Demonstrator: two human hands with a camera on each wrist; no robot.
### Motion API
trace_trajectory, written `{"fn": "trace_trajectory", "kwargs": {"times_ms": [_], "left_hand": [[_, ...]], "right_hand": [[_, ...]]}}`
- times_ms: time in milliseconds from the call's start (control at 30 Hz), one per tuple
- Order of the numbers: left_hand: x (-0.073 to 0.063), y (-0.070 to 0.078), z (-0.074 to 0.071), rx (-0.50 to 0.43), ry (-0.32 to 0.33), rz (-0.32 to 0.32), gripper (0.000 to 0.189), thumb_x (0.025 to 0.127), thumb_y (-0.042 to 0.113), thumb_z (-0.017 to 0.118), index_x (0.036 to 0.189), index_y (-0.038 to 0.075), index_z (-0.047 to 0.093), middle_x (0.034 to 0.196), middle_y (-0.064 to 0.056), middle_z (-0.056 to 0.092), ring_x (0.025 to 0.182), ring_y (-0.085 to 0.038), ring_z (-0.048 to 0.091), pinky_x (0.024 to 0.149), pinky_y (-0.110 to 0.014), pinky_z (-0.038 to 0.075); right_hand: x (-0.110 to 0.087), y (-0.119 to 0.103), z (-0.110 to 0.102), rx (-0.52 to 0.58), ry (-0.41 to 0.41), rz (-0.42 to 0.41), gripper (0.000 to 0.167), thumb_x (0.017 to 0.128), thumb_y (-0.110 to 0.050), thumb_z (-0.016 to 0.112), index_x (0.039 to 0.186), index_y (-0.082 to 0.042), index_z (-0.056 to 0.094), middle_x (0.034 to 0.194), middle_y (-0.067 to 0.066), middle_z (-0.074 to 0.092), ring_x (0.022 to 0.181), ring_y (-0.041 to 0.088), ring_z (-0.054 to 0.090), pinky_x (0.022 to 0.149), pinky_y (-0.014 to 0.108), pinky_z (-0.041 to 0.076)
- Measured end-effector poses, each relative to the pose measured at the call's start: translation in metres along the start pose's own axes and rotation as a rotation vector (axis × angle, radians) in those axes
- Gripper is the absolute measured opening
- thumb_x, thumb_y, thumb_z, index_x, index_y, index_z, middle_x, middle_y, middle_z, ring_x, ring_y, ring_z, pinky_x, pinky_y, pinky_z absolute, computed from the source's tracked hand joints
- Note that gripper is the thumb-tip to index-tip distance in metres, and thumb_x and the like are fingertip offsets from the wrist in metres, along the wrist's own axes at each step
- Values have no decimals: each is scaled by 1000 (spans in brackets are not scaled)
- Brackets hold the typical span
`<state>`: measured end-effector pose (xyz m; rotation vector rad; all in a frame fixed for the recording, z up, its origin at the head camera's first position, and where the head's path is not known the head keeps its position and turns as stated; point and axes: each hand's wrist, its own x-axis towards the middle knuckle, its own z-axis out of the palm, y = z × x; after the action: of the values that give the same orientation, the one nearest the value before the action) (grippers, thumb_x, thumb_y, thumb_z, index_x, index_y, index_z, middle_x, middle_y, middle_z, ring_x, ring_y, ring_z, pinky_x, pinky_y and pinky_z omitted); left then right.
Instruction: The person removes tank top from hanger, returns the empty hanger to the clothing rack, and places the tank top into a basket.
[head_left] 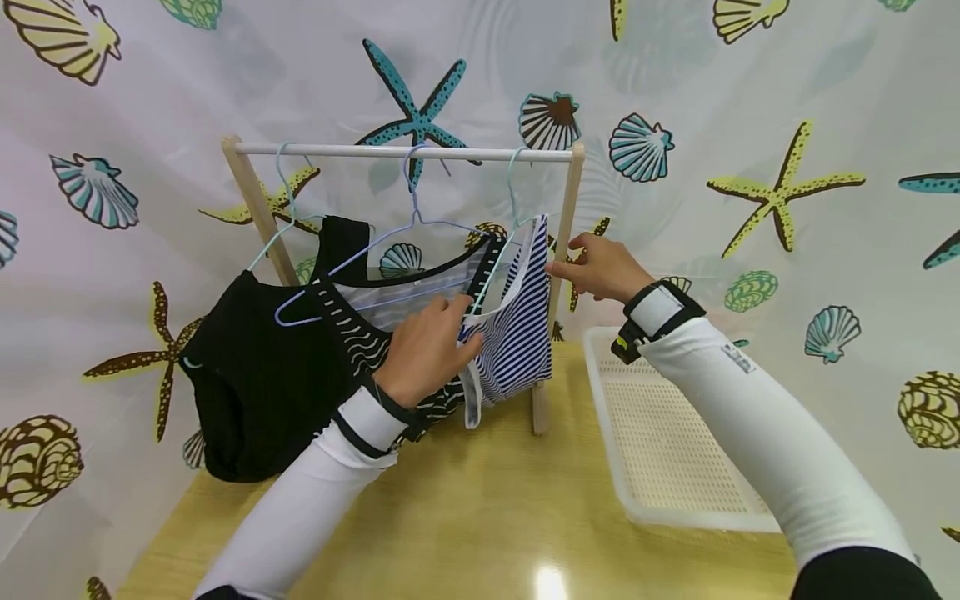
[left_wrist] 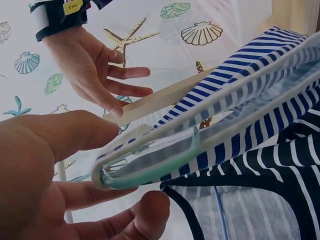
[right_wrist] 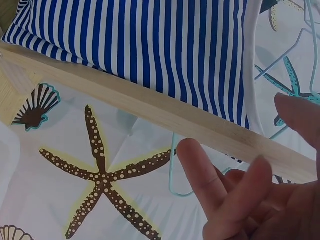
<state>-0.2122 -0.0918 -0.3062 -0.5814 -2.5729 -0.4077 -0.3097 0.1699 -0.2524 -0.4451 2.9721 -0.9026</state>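
A blue-and-white striped garment (head_left: pixel 517 333) hangs at the right of the rack on a mint-green hanger (left_wrist: pixel 165 167). My left hand (head_left: pixel 429 348) is at the garment's left edge. In the left wrist view its thumb stands apart from the fingers, beside the hanger's end; whether a finger touches the fabric, I cannot tell. Past the garment's right edge, my right hand (head_left: pixel 603 267) is beside the rack's wooden post (right_wrist: pixel 150 100). The right wrist view has its thumb and fingers spread, with nothing held between them.
A white top rail (head_left: pixel 337 151) spans the rack. A black garment (head_left: pixel 262 375) and a black-and-white striped one (head_left: pixel 360 333) hang further left, the latter by a lavender hanger (head_left: pixel 413 196). On the wooden table (head_left: pixel 480 500), a white plastic basket (head_left: pixel 611 450) stands at right. A shell-print curtain (head_left: pixel 765 92) hangs behind.
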Motion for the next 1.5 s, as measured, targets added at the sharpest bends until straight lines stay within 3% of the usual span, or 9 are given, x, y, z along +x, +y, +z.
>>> {"fn": "trace_trajectory", "kwargs": {"times_ms": [200, 367, 533, 733, 933, 1100, 1300, 1500], "left_hand": [[6, -1, -1, -18, -3, -4, 40, 92, 26, 64, 125, 4, 59, 93, -13, 61, 59, -22, 52, 45, -34, 41], [5, -4, -2, -12, -4, -45, 34, 92, 21, 65, 122, 5, 61, 96, -14, 62, 65, -27, 58, 49, -38, 45], [2, -8, -3, -18, -20, -63, 34, 92, 21, 66, 123, 7, 61, 100, -13, 64, 70, -28, 60, 53, -40, 47], [2, -9, 2, -48, -15, -51, 33, 92, 21, 67, 121, 7, 63, 100, -11, 69, 77, -25, 64, 57, -39, 49], [4, -8, 5, -53, 12, -36, 28, 92, 25, 67, 115, 7, 66, 90, -7, 70, 66, -19, 61, 51, -34, 44], [6, -9, 2, -59, 26, -58, 27, 93, 25, 65, 115, 8, 68, 88, -5, 70, 65, -17, 59, 51, -33, 44], [15, -8, -1, -43, 29, -70, 27, 94, 24, 64, 115, 9, 68, 87, -7, 70, 64, -18, 58, 51, -33, 42], [18, -11, -3, -13, 34, -84, 27, 95, 23, 63, 116, 9, 67, 93, -9, 71, 72, -23, 64, 55, -37, 47]], "right_hand": [[9, -4, -2, 12, 41, 2, 54, 96, -42, 56, 130, 0, 47, 109, 21, 66, 73, 21, 68, 61, 36, 55], [13, -8, 1, 38, 79, -15, 49, 97, -37, 55, 131, -3, 46, 110, 22, 66, 78, 26, 70, 58, 33, 54], [13, -4, 5, 78, 98, 4, 48, 97, -34, 57, 135, -7, 44, 109, 20, 67, 77, 24, 70, 55, 30, 52], [12, 3, 9, 116, 105, -11, 40, 97, -29, 58, 128, -6, 49, 110, 21, 63, 81, 29, 70, 57, 31, 54], [14, 6, 10, 115, 117, -25, 34, 97, -27, 59, 121, -4, 53, 111, 20, 62, 82, 31, 70, 57, 30, 54], [19, 5, 9, 101, 117, -52, 34, 96, -25, 60, 120, -1, 54, 108, 20, 63, 78, 29, 70, 59, 32, 55], [26, 5, 0, 78, 100, -54, 38, 97, -26, 59, 123, 1, 51, 109, 23, 61, 84, 35, 70, 62, 32, 56], [31, -3, -3, 61, 84, -51, 40, 97, -27, 59, 125, 1, 51, 111, 24, 61, 85, 34, 70, 61, 31, 56]]}}
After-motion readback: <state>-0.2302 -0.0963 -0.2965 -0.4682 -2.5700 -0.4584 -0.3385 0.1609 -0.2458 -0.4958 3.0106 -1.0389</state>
